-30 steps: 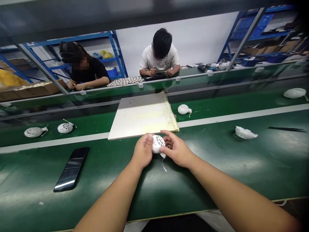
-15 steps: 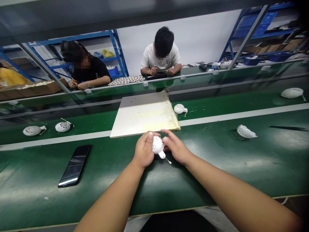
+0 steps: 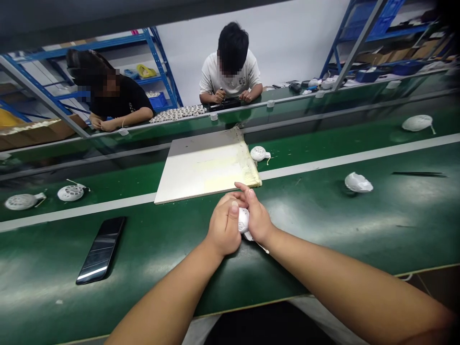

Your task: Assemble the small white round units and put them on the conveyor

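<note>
Between my two hands sits a white rounded plastic housing with a short tab and a thin cord hanging from its lower end. My left hand wraps round its left side, thumb pointing up along it. Against its right side presses my right hand, palm and thumb on the plastic, fingers reaching forward over the left fingertips. Both hands hide much of the housing. A flat pale board lies just beyond them, and a similar white housing with a slotted grille rests by the board's right edge.
A black phone lies to the left on the green bench. Two grilled white housings sit at far left. A white shell piece, dark tweezers and another housing are right. Two co-workers sit across, behind a rail.
My right hand has closed in against the housing, which is turned and more covered now. The view has shifted, so the bench objects appear further left.
</note>
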Action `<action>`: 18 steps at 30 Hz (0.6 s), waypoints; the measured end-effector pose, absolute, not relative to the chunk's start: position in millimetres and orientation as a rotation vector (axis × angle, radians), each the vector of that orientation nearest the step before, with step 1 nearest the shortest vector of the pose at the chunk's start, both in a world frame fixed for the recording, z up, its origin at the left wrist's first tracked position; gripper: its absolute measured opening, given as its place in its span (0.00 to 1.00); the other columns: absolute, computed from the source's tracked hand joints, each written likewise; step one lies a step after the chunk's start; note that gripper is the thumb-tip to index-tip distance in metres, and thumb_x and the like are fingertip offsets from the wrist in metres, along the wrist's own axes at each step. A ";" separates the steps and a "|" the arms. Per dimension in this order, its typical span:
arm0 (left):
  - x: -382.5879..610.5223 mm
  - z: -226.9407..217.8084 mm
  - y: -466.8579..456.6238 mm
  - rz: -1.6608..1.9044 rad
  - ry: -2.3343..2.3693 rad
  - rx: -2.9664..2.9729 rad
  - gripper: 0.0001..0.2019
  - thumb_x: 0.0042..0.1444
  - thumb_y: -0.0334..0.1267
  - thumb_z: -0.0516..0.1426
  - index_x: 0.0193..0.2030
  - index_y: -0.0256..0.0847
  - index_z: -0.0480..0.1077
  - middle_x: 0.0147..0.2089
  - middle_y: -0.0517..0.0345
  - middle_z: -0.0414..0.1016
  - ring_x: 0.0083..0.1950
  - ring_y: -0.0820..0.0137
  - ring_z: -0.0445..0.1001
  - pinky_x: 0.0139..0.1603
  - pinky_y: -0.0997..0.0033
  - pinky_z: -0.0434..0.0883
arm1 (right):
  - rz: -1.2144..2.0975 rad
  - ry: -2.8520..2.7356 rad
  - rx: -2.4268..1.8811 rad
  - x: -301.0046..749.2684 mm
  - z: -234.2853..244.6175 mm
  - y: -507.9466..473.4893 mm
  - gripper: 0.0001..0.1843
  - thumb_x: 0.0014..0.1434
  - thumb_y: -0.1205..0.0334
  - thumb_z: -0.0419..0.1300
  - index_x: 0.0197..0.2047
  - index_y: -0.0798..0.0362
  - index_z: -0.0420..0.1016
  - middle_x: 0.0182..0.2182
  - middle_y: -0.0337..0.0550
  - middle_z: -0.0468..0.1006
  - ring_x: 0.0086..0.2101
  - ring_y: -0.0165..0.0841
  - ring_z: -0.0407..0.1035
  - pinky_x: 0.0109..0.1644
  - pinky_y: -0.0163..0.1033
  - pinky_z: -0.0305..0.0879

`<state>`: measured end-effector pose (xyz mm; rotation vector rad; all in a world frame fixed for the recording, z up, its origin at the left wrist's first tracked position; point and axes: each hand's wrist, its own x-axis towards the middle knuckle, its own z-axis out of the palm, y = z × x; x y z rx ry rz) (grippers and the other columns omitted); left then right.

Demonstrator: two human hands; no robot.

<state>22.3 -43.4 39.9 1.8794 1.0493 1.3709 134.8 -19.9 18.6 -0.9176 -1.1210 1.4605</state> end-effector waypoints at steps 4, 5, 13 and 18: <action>16.9 38.0 -41.3 1.315 1.138 2.003 0.24 0.71 0.50 0.42 0.43 0.40 0.76 0.41 0.50 0.74 0.46 0.63 0.71 0.52 0.62 0.67 | 1.368 -1.247 -1.057 140.5 13.4 -11.5 0.36 0.64 0.30 0.44 0.58 0.49 0.69 0.53 0.48 0.75 0.57 0.44 0.66 0.67 0.53 0.55; 15.3 37.0 -40.9 1.308 1.180 2.013 0.23 0.70 0.52 0.43 0.45 0.40 0.75 0.43 0.49 0.74 0.48 0.62 0.71 0.55 0.61 0.66 | 1.308 -1.302 -1.075 143.6 13.6 -9.9 0.35 0.65 0.31 0.44 0.58 0.49 0.70 0.53 0.48 0.75 0.57 0.44 0.66 0.67 0.53 0.55; 1.2 31.7 -38.7 0.992 0.938 1.480 0.36 0.62 0.66 0.47 0.64 0.38 0.62 0.54 0.45 0.73 0.51 0.57 0.73 0.52 0.61 0.70 | 0.678 -1.900 -0.787 168.2 30.1 -15.7 0.45 0.60 0.30 0.52 0.70 0.49 0.53 0.50 0.52 0.75 0.50 0.50 0.69 0.59 0.56 0.61; -4.5 43.9 -41.2 0.944 1.041 1.730 0.35 0.53 0.54 0.65 0.64 0.40 0.64 0.60 0.45 0.71 0.56 0.53 0.71 0.60 0.57 0.67 | 0.860 -1.549 -0.687 171.5 31.0 -8.2 0.40 0.63 0.29 0.42 0.67 0.47 0.56 0.55 0.51 0.71 0.56 0.46 0.66 0.65 0.54 0.58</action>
